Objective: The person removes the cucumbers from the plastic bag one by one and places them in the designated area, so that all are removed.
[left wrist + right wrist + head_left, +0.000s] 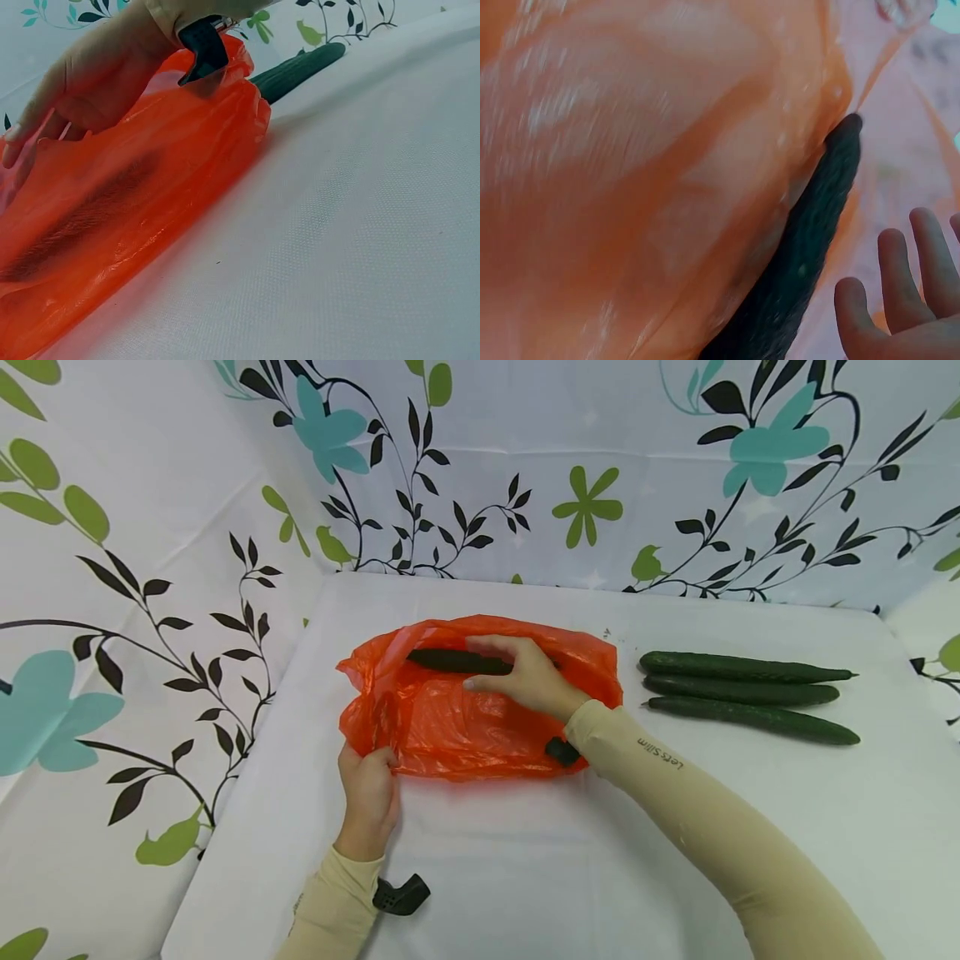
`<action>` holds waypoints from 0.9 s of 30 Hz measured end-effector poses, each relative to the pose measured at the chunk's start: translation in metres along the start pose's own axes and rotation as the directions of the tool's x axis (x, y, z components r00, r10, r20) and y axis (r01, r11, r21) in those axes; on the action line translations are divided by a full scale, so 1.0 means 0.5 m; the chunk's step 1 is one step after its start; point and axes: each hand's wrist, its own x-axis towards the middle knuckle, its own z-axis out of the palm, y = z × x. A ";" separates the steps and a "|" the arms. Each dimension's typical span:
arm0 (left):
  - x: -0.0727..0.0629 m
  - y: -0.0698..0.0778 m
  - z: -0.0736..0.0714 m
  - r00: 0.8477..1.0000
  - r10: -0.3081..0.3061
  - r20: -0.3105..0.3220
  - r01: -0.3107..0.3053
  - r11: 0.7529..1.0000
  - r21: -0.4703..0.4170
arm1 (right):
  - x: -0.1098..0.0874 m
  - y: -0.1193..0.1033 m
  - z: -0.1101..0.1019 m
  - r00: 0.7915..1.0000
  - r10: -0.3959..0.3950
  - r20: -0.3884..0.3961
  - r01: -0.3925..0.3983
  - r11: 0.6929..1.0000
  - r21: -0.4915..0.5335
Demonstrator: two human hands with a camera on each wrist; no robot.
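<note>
A red plastic bag (472, 735) lies spread on the table, its mouth facing up. Inside, along its far side, is a dark green cucumber (450, 661). My left hand (369, 793) grips the bag's near left edge between thumb and fingers. Over the bag's mouth, my right hand (528, 677) is above the cucumber with fingers extended. In the right wrist view its fingers (900, 281) are spread beside the cucumber (802, 247), apart from it. The left wrist view shows the right hand (97, 82) above the bag (150, 217); the left hand is outside that view.
Three cucumbers (742, 692) lie side by side to the right of the bag on the white-covered table (495, 877). Behind it hangs a leaf-patterned cloth (480, 460). A black wrist camera (402, 895) sits on the left wrist, another (562, 751) on the right.
</note>
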 end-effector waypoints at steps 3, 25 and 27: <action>-0.001 0.000 0.001 1.000 -0.009 -0.001 0.008 1.000 -0.003 | 0.004 0.010 -0.010 0.998 0.040 -0.045 -0.043 0.997 -0.065; 0.003 0.001 0.009 0.999 0.031 0.022 -0.031 0.999 -0.013 | 0.026 0.056 -0.042 0.994 0.085 -0.070 -0.107 0.879 -0.464; 0.003 0.001 0.009 0.999 0.028 0.021 -0.028 1.000 -0.011 | 0.028 0.059 -0.042 0.993 0.089 -0.071 -0.113 0.859 -0.500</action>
